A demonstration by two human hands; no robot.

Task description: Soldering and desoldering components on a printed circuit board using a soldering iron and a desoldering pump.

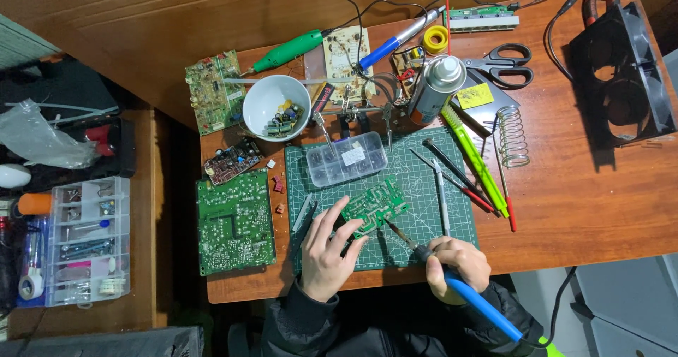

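Head view: wooden desk (pixel 579 209), green cutting mat (pixel 417 166) near centre.
Large board (pixel 234 223): left of mat.
Left hand (pixel 326 247): fingers clamped on small green circuit board (pixel 374 205), on mat.
Right hand (pixel 459 264): fingers wrapped round blue soldering iron (pixel 462 290), tip just beside board.
Parts box (pixel 346 159): far of board.

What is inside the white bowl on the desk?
The white bowl holds small electronic parts, some blue and yellow, heaped at one side. Anything under the heap is covered.

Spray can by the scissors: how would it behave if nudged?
The spray can is a smooth metal cylinder, seemingly lying on its side, so it would probably roll. Likely slippery to grip. The scissors and brush beside it might stop it.
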